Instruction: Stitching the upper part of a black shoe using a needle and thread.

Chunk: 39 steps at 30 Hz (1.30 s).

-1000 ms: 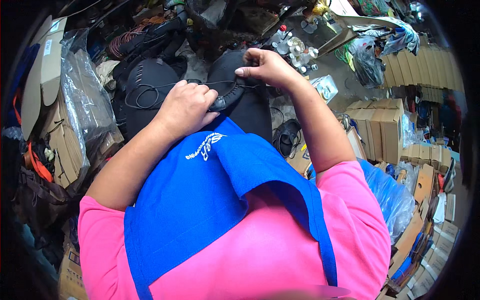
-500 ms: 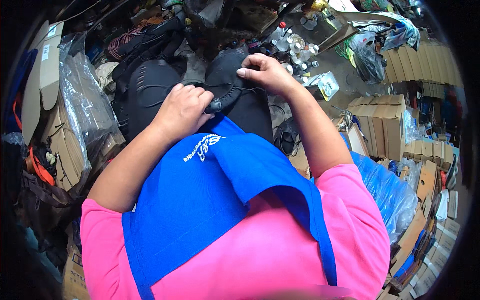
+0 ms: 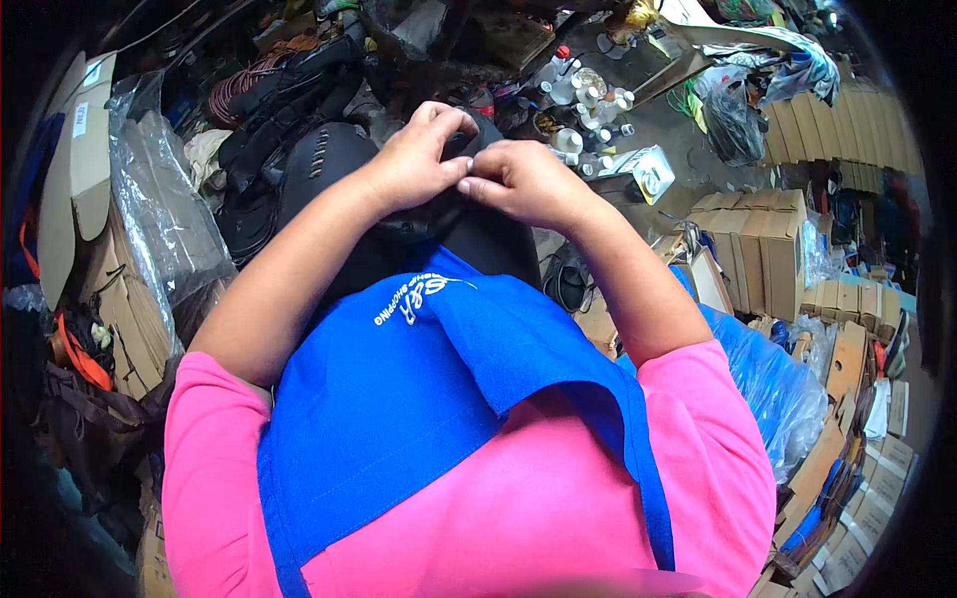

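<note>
Over my lap, my left hand [image 3: 424, 159] and my right hand [image 3: 528, 181] are almost touching at the fingertips. The left fingers are curled, thumb toward the right hand. My right thumb and forefinger are pinched together; whatever either hand grips there is too small or hidden to name. Beneath them lies a black, stitched, shoe-like piece [image 3: 407, 225], mostly covered by my hands and hard to tell from my black trousers [image 3: 503, 234]. A row of pale stitches [image 3: 319, 151] shows on the dark cloth over my left knee. My blue apron [image 3: 389, 399] reaches up to the lap.
Several plastic bottles [image 3: 590, 100] and a clear container [image 3: 646, 171] stand on the floor beyond my right knee. Cardboard boxes [image 3: 758, 239] and a blue plastic-wrapped bundle [image 3: 763, 379] are on the right. Cardboard under clear plastic [image 3: 169, 199] and black straps [image 3: 264, 149] crowd the left.
My left hand has moved up and right, away from the edge of the black piece, to meet my right hand. My right hand has shifted slightly down and left. The thin cord no longer shows.
</note>
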### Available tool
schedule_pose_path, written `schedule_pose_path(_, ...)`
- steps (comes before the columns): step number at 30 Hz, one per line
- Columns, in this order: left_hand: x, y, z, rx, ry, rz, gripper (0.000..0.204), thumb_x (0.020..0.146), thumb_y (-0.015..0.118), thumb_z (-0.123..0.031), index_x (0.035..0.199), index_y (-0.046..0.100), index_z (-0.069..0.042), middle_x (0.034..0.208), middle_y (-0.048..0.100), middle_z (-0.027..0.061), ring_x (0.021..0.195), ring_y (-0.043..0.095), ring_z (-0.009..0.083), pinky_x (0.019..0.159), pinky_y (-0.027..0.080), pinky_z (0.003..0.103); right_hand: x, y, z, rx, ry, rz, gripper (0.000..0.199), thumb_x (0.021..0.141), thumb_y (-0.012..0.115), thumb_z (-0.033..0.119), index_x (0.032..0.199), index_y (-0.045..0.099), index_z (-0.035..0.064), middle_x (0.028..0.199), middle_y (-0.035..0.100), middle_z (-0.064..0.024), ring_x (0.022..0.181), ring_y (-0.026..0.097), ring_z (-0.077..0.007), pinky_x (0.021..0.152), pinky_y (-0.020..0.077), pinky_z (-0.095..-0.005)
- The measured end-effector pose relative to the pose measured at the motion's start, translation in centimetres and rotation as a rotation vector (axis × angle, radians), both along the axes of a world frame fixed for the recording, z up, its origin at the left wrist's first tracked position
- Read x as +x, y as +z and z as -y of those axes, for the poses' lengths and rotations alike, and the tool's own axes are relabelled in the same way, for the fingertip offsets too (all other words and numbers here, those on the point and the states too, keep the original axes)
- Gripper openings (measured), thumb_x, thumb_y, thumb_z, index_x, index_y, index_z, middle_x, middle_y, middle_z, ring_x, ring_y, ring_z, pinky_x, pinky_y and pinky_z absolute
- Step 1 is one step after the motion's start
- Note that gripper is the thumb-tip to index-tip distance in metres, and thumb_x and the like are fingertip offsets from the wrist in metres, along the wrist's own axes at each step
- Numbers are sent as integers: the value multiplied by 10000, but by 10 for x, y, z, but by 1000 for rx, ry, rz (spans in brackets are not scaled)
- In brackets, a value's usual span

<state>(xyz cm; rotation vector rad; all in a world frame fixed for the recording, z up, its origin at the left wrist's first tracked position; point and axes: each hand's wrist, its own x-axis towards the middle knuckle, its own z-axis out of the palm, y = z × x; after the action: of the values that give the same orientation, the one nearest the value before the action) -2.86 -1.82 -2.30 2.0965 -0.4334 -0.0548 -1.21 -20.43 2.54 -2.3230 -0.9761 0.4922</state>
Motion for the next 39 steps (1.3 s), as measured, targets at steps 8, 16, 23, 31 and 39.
schedule_pose_path(8,6,-15,2,-103,-15,9,347,781,684,-194,1093,564,-100,1159,476,127,1102,512,291,937,436,366,-9,9,14,-10,76,-31,268,830,583,183,694,484,-25,648,489,-185,586,487,-314,557,396,-402)
schedule_pose_path(16,22,-5,-18,-83,-146,-181,283,803,677,-144,1062,621,-44,1114,493,89,1101,489,218,971,391,315,-27,35,39,241,-230,-164,130,831,643,147,806,636,19,676,560,-93,631,558,-222,594,448,-351)
schedule_pose_path(23,45,17,-22,-20,-321,-291,262,768,704,-93,1007,614,-32,972,573,34,953,540,164,893,430,296,-27,13,26,61,-164,60,241,818,622,69,1048,683,110,800,583,-95,733,581,-215,659,465,-314)
schedule_pose_path(31,44,20,-31,-178,-467,-461,299,780,661,-81,1073,645,-19,1071,649,60,1003,583,157,938,430,308,-23,20,15,-57,-181,91,220,772,584,141,946,708,90,821,632,-145,807,624,-309,753,504,-383)
schedule_pose_path(39,41,28,-35,-100,-515,-484,383,772,593,-36,1152,644,-51,1108,638,94,1070,572,187,977,408,316,-31,14,6,-42,-218,119,213,767,611,129,957,702,100,824,631,-140,791,625,-315,734,504,-396)
